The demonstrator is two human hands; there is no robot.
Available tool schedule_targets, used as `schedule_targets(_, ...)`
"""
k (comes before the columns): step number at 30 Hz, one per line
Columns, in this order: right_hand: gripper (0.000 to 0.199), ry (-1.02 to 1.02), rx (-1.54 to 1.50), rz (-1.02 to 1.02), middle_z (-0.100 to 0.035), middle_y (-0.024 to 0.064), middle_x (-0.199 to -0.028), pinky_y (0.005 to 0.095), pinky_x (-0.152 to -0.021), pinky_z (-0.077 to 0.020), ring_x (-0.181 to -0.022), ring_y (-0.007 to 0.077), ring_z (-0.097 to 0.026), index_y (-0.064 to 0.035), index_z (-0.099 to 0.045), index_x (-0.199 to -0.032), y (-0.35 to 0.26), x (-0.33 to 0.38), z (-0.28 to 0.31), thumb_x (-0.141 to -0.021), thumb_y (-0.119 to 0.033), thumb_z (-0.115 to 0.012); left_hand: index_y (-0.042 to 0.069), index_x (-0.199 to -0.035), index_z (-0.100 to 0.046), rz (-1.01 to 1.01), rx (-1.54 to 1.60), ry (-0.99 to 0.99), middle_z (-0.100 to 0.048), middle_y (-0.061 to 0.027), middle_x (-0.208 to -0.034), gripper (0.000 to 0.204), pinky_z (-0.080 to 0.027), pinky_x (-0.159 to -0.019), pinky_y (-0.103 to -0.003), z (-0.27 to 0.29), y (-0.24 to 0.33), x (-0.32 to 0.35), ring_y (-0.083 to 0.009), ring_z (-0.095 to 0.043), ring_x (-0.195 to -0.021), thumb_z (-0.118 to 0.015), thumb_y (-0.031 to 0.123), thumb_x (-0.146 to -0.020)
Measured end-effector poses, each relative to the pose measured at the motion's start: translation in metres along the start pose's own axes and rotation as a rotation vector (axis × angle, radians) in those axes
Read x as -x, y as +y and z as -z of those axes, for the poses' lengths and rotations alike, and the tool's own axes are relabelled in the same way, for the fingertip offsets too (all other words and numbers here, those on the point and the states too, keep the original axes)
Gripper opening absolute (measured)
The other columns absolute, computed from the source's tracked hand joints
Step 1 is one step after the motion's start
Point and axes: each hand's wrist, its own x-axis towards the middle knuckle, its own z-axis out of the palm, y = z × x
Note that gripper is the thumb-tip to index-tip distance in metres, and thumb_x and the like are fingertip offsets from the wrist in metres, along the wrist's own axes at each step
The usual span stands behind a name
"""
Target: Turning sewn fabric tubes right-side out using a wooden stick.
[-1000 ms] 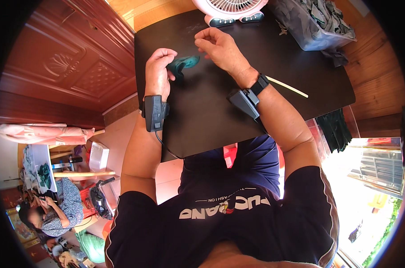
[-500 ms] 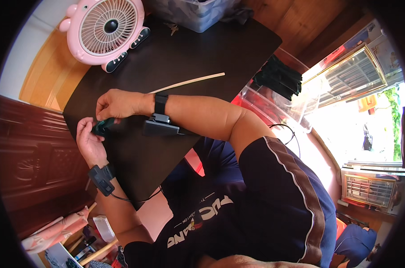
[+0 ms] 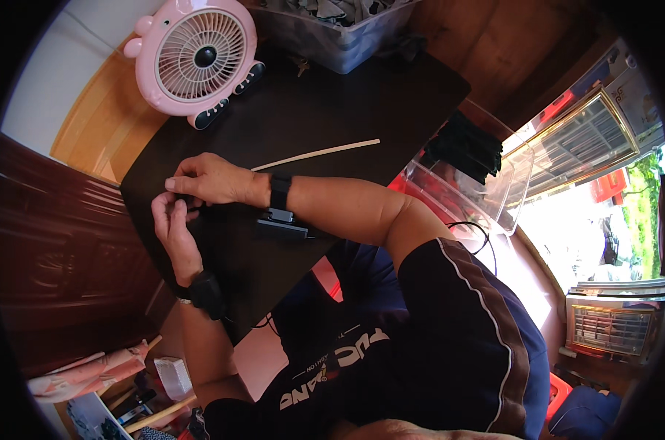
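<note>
Over the near left part of the dark table (image 3: 237, 286), my two hands are close together. My right hand (image 3: 211, 180) reaches across from the right, thumb and forefinger pinched near the tips of my left hand. My left hand (image 3: 177, 233) is palm up with its fingers curled. What they hold is hard to make out against the dark tabletop; a small dark green piece of cloth showed there a moment ago. A thin pale stick (image 3: 321, 153) lies beyond my right wrist.
A pink fan (image 3: 145, 70) stands at the far left. At the back is a clear plastic bin (image 3: 347, 48) of grey cloth, with keys (image 3: 302, 67) beside it. On the right, a clear tray (image 3: 519, 183) holds dark green cloth pieces (image 3: 464, 147).
The view has shifted, so everything sits lower and further right. My left hand has turned and closed up more, and the green cloth between my hands is no longer distinct.
</note>
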Motion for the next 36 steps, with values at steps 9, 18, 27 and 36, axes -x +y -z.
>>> schedule_targets(9, 0.038, -0.022, 0.283, 0.27, -0.063, 0.0082, -0.074, 0.0329, -0.062, -0.0494, -0.065, 0.0212, -0.062, -0.0008, -0.061, -0.106, -0.002, 0.007, 0.0, -0.081, -0.029, -0.065, 0.001, -0.098, -0.052, 0.011, -0.043, -0.001, -0.053, -0.0037, -0.088, 0.013, -0.043, -0.067, -0.024, 0.007, 0.0, -0.005, -0.0105, -0.053, -0.074, -0.049, 0.01, -0.09)
schedule_targets(18, 0.03, 0.123, 0.473, 0.389, -0.063, 0.0115, -0.075, 0.0376, -0.062, -0.0501, -0.068, 0.0292, -0.063, -0.003, -0.061, -0.1, -0.009, 0.016, -0.003, -0.073, -0.016, -0.065, 0.002, -0.087, -0.054, 0.088, 0.045, 0.017, -0.052, 0.0003, -0.078, 0.006, -0.039, -0.062, -0.021, 0.007, -0.009, -0.007, -0.0063, -0.046, -0.066, -0.048, 0.006, -0.087)
schedule_targets(27, 0.024, 0.045, 0.42, 0.591, -0.06, 0.0096, -0.071, 0.0373, -0.061, -0.0496, -0.067, 0.0287, -0.062, -0.0042, -0.059, -0.092, -0.012, 0.019, -0.017, -0.068, -0.006, -0.063, 0.0, -0.098, -0.056, 0.013, 0.002, 0.115, -0.055, -0.0034, -0.088, 0.025, -0.042, -0.08, -0.026, 0.007, -0.017, -0.01, -0.0122, -0.051, -0.085, -0.038, -0.001, -0.08)
schedule_targets(36, 0.026, 0.066, 0.454, 0.387, -0.062, 0.0078, -0.083, 0.0296, -0.065, -0.0502, -0.07, 0.0178, -0.062, -0.0028, -0.057, -0.101, -0.002, 0.011, -0.002, -0.076, -0.007, -0.064, 0.002, -0.095, -0.057, 0.147, 0.234, 0.118, -0.058, -0.0032, -0.075, 0.015, -0.044, -0.056, -0.023, 0.008, -0.012, -0.007, -0.0093, -0.054, -0.059, -0.045, 0.005, -0.086)
